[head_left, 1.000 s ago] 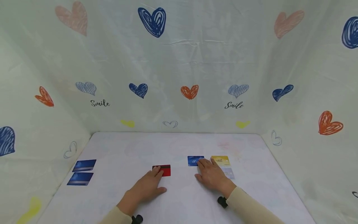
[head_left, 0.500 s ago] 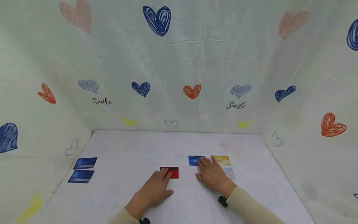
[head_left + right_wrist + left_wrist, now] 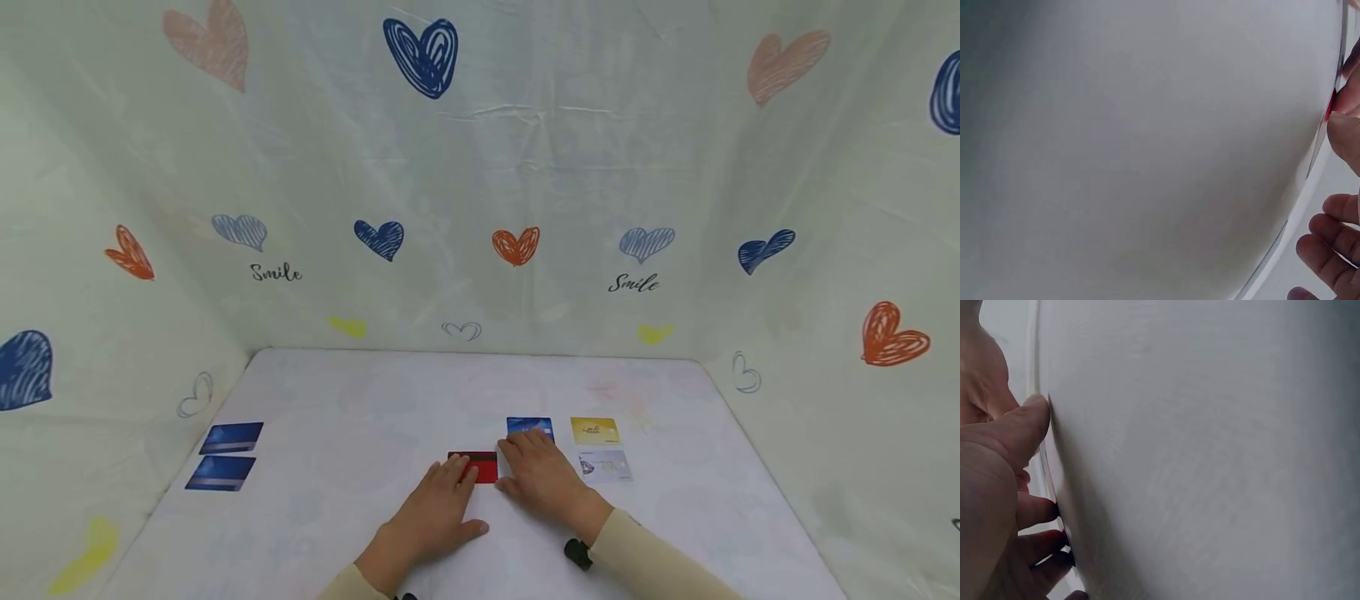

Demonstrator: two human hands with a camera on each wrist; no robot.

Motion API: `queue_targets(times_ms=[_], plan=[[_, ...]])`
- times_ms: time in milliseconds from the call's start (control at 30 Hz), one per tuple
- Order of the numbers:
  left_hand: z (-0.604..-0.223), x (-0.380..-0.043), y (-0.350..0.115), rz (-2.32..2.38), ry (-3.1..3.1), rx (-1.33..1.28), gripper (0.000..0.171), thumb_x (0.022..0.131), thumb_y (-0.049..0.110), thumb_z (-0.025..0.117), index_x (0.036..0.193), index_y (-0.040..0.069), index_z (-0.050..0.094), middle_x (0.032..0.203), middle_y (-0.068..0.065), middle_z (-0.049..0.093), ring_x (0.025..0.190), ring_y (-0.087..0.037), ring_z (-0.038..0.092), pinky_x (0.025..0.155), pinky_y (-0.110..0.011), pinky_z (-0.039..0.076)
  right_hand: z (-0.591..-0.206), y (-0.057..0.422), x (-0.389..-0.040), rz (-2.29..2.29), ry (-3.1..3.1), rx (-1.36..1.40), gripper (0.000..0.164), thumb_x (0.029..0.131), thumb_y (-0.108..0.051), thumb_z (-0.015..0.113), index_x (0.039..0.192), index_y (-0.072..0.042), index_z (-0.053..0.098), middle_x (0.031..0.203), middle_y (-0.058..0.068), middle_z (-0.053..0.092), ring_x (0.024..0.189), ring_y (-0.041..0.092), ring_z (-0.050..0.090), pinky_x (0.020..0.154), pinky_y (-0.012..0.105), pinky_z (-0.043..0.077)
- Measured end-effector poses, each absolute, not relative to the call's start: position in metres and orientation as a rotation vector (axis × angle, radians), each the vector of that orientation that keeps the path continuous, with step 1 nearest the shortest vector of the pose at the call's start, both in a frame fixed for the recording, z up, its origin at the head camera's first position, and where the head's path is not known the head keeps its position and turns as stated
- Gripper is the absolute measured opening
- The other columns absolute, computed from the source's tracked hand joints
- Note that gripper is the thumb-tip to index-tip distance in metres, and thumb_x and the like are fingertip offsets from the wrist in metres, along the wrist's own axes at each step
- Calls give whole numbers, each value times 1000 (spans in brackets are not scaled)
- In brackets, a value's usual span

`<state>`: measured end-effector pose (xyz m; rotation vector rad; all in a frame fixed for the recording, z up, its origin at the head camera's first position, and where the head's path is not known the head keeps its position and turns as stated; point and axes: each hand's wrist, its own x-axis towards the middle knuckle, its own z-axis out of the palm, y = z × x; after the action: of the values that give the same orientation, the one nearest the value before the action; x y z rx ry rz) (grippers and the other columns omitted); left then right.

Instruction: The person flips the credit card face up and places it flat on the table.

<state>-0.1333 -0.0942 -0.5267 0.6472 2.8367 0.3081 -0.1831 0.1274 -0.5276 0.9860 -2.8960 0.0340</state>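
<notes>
My left hand (image 3: 437, 512) lies over a red card (image 3: 486, 472) with a dark stripe, its fingertips pressing the card on the white table. Just right of that card, my right hand (image 3: 546, 477) reaches in with its fingertips close to the card's right edge. Beyond the right fingers, a blue card (image 3: 529, 424) lies partly covered by them. In the left wrist view, the thumb and fingers of the left hand (image 3: 1019, 487) are at the tabletop. A sliver of the red card (image 3: 1330, 107) shows beside the fingers in the right wrist view.
To the right lie a yellow card (image 3: 596, 431) and, nearer, a pale silver card (image 3: 606, 467). At the left edge, two dark blue cards (image 3: 232, 437) lie one in front of the other. Heart-printed white curtains (image 3: 525, 167) enclose the table (image 3: 375, 392) at back and sides.
My left hand has slid the red card to the right. My right hand has moved left, off the yellow and silver cards, to beside the red card.
</notes>
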Motion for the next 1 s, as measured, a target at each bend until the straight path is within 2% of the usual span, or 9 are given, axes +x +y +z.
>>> queue_targets(times_ms=[100,200,300,367,500,633,1000], plan=[[-528,-132,-95,307,2867,707,79,98,59,66,155,6,51,164,-16,43,154,-34,39,125,-55,32,-528,120,-183,26,-2874,1013,61,97,-50,73,144,-13,63,140,4,64,129,25,57,118,48,45],[-530,-134,-98,340,2933,732,68,100,51,67,151,7,56,157,-15,51,147,-33,47,121,-54,40,-530,114,-183,12,-2847,1038,58,96,-51,75,140,-14,67,132,2,66,122,23,56,112,47,48],[-531,-141,-103,352,3026,702,60,98,45,74,144,8,62,144,-12,59,134,-33,54,111,-53,49,-531,111,-183,3,-2836,1045,55,95,-51,76,135,-14,70,124,0,67,114,21,54,103,44,49],[-530,-147,-106,347,3074,651,60,95,44,78,141,9,64,136,-11,62,126,-32,55,104,-54,51,-532,110,-183,-9,-2827,1044,53,94,-51,77,132,-14,71,119,0,66,110,20,53,98,42,49],[-528,-157,-112,315,3114,573,66,88,47,85,138,8,66,125,-11,63,118,-31,53,96,-54,49,-532,110,-184,-7,-2818,1042,51,93,-51,78,128,-14,73,114,-1,66,107,18,52,93,39,48],[-528,-161,-117,321,3098,537,69,86,49,86,138,8,67,119,-10,62,113,-31,52,91,-52,46,-533,110,-185,18,-2819,1049,50,93,-50,78,128,-14,73,114,-1,66,107,18,53,92,38,48],[-526,-165,-116,337,3058,561,67,86,48,86,136,6,69,115,-9,62,109,-28,49,88,-50,43,-530,109,-188,108,-2899,1015,51,93,-49,79,127,-13,71,116,0,65,108,19,53,91,38,46]])
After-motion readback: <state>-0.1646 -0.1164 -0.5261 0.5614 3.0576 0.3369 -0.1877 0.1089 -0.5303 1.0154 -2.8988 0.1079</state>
